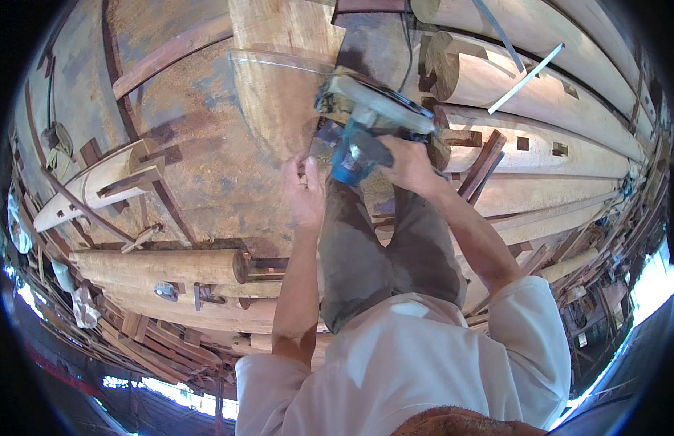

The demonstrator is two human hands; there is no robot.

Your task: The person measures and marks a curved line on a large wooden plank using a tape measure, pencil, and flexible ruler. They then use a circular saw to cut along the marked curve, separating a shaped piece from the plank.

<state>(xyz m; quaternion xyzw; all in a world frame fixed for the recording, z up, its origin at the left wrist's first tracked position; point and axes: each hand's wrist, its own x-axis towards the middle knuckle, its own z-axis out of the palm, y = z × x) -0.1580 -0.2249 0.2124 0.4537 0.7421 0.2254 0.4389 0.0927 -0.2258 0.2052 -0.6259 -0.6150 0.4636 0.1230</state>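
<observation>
My right hand [409, 163] is wrapped round the handle of a blue circular saw [355, 156]. The saw is tilted, its pale flat base [380, 102] facing away from me, and its blade is too blurred to make out. Left of the saw lies a broad pale wooden board [275, 102] with a curved outline, reaching from the top of the view toward me. At the board's near end is my left hand [304, 192], fingers curled in; whether they grip the board's edge or something small does not show. My legs are just below the saw.
Large mortised timbers [526, 142] lie stacked on the right, a white strip [526, 78] across them. A dark cable [409, 51] runs beyond the saw. Left are a reddish beam [173, 54] and a notched log [97, 185]; a round log [163, 265] lies nearer. Sawdust covers the floor [199, 145].
</observation>
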